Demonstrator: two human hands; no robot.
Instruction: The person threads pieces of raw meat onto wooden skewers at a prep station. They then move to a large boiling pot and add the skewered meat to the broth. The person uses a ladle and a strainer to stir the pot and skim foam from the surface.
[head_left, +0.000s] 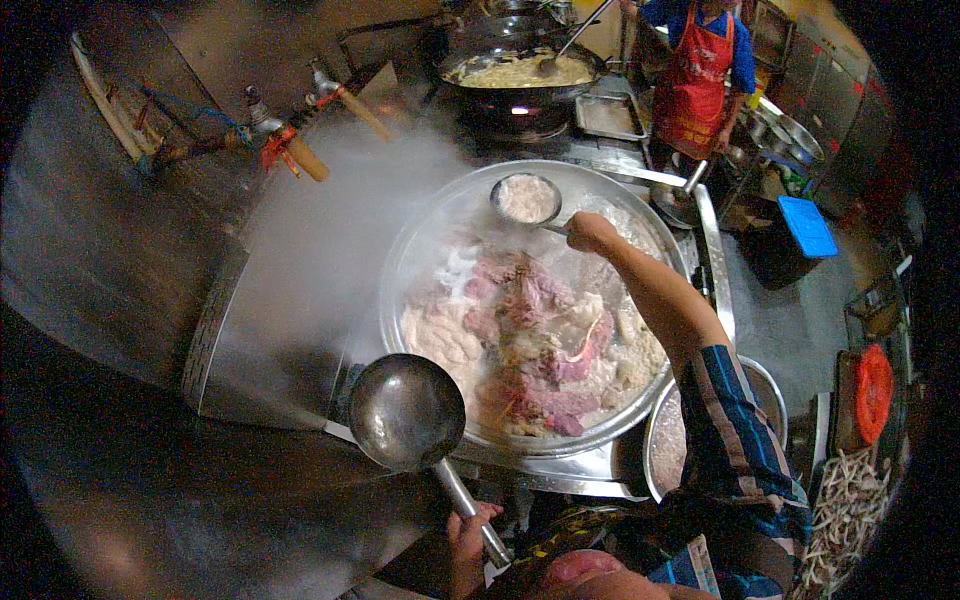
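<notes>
My right hand (591, 232) grips the handle of a round metal ladle (526, 199), filled with pale, foamy stuff, over the far part of a wide metal pot. The pot (388, 300) holds large pieces of pinkish meat (525, 292) in liquid with thick beige foam (442, 334), partly veiled by steam. At the near left edge of the pot, my left hand (469, 523) is closed round the tubular handle of a large, deep metal scoop (407, 412). The inside of its bowl faces up and shows no contents.
A smaller pot (667, 450) with foamy contents stands under my right forearm. Beyond are a wok (525, 94) of pale food, a metal tray (611, 116) and a person in a red apron (694, 90). Two wood-handled taps (304, 157) hang upper left; a blue lid (808, 226) lies right.
</notes>
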